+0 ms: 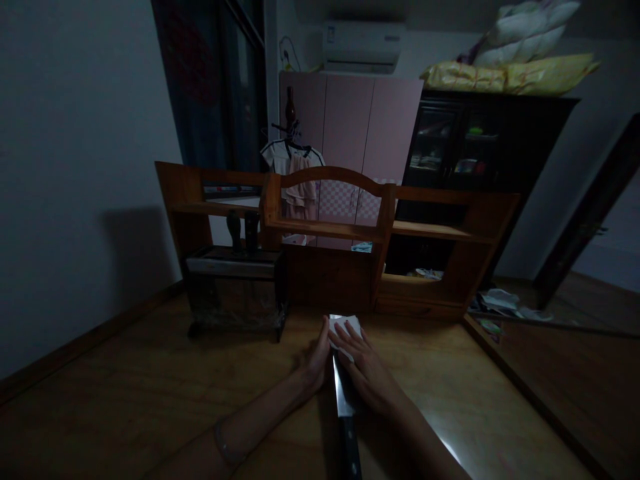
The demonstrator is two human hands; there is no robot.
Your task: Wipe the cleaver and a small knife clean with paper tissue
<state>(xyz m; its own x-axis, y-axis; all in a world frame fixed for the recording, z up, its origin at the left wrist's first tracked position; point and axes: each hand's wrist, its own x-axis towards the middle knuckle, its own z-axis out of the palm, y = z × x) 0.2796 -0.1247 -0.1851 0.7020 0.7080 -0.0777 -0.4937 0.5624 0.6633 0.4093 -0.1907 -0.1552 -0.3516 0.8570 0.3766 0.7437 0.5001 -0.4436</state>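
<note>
A long kitchen knife [342, 393] lies on the wooden table [150, 400] with its blade pointing away from me and its dark handle near the bottom edge. A white folded tissue [345, 327] covers the blade's tip. My right hand [367, 370] lies flat, fingers stretched, pressing the tissue onto the blade. My left hand [317, 363] rests against the blade's left side, fingers extended toward the tissue. The room is dim.
A dark knife block [235, 293] with handles sticking up stands at the table's back left. A wooden shelf unit [330, 233] runs along the back edge. Beyond it are a pink wardrobe [360, 127] and a dark cabinet [475, 147]. The table's right edge drops off.
</note>
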